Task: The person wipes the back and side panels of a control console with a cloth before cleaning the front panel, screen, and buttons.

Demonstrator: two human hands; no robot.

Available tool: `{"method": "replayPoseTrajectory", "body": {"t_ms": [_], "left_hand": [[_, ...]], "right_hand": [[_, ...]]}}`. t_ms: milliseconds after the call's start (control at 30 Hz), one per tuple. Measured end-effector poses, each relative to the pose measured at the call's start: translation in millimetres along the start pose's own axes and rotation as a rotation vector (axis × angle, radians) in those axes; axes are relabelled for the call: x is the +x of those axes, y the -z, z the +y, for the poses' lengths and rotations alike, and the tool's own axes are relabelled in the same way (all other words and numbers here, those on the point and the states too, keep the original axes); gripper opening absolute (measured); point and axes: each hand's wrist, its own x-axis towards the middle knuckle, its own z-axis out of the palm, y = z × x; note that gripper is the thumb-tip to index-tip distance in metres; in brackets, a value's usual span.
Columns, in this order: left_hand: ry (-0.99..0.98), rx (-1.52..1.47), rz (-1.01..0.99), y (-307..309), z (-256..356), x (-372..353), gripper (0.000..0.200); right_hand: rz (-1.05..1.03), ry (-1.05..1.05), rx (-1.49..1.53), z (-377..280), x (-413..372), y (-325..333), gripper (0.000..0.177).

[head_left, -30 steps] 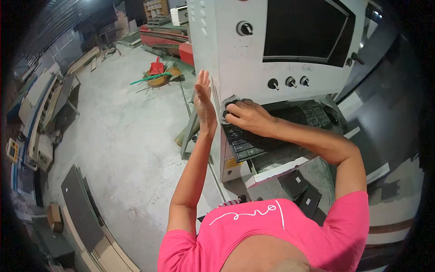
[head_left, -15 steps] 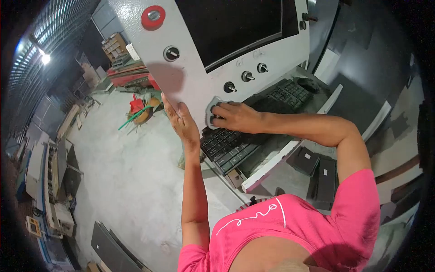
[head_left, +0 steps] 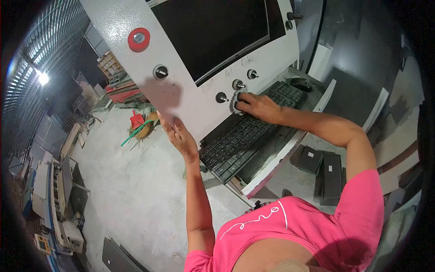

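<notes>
Where the head view looks down on the white metal control panel (head_left: pixel 192 106), the crumpled grey cloth (head_left: pixel 235 103) lies just to the left of the curled fingertips of the right hand (head_left: pixel 263 109). Its visible strip runs steeply up and down, crosswise to the long black keyboard (head_left: pixel 231 147), at the panel's lower edge, near the leftmost of 3 small black-and-silver knobs (head_left: pixel 222 98). The right hand is clearly the nearer of the 2; its bent fingers bunch the cloth, though I cannot tell how firmly they pinch it or where the hidden thumb presses. Well apart from the cloth, the left hand (head_left: pixel 183 138) is at the panel's left edge, thumb spread away from fingers lying close together; whether they touch the metal, I cannot tell.
</notes>
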Motion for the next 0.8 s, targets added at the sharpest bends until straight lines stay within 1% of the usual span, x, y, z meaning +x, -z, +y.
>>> {"method": "replayPoseTrajectory", "body": {"t_ms": [67,200,233,300,400,467,567,633,700,767,800], "left_hand": [[-0.011,-0.007,0.016,-1.4,0.7,0.0,0.058],[-0.063,0.057,0.013,-0.7,-5.0,0.6,0.06],[-0.058,0.036,0.028,-2.6,0.5,0.3,0.057],[-0.055,0.015,0.044,-3.2,1.9,0.7,0.055],[-0.043,0.046,0.041,-2.3,-6.4,-0.5,0.054],[-0.073,0.087,0.072,-2.7,-11.4,-1.1,0.053],[-0.122,0.119,0.055,-0.8,-16.8,0.3,0.052],[-0.116,0.114,0.061,-2.4,-10.0,-0.1,0.052],[-0.11,0.109,0.065,-4.2,-7.8,-1.1,0.051],[-0.112,0.13,0.091,-4.3,-8.8,-2.0,0.051],[-0.114,0.128,0.088,-3.3,-7.7,-2.1,0.051]], "right_hand": [[0.084,0.009,0.102,-5.9,6.0,1.1,0.028],[0.053,-0.008,0.143,-11.7,15.5,6.3,0.029],[0.057,-0.011,0.143,-9.5,14.3,6.1,0.029],[0.08,0.019,0.121,-2.8,9.7,6.2,0.029],[0.06,-0.006,0.058,14.3,-5.1,1.1,0.029],[0.028,0.009,0.017,30.7,-16.3,0.2,0.029],[-0.009,0.001,-0.039,52.4,-29.2,-0.8,0.028],[-0.012,-0.068,-0.046,65.4,-36.5,2.2,0.031],[0.011,-0.084,-0.051,81.2,-43.3,-1.4,0.03],[-0.013,-0.246,-0.013,94.0,-47.7,-1.0,0.026],[-0.057,-0.325,-0.001,98.7,-47.9,6.2,0.023]]}}
